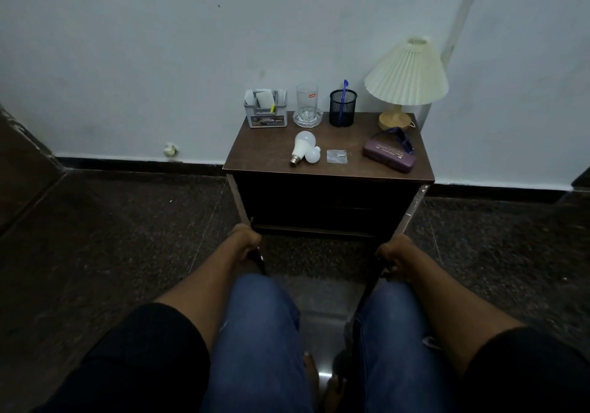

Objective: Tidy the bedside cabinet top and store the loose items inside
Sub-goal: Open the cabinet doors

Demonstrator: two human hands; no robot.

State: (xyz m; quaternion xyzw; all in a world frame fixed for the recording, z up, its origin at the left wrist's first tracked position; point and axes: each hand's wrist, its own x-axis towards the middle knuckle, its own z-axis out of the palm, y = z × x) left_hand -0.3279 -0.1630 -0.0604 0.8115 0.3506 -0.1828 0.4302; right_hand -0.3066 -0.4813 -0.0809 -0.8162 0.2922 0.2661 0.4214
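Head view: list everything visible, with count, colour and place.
cabinet: one, dark brown, centre
organiser box: one, grey, back left on top
glass: one, clear, on clear dish beside box
pen cup: one, black mesh, back centre, holds blue pen
lamp: one, cream shade, back right
bulbs: two, white, front left, touching
packet: one, clear, front centre
case: one, purple, front right
glasses: one pair, blue, behind case
left hand: one, grips left door edge
right hand: one, grips right door edge

2 bulbs (303,144); 1 ea.: glass (307,101), lamp (407,74), penpot (342,109), case (389,155), caddy (265,115), prob. sachet (336,156)
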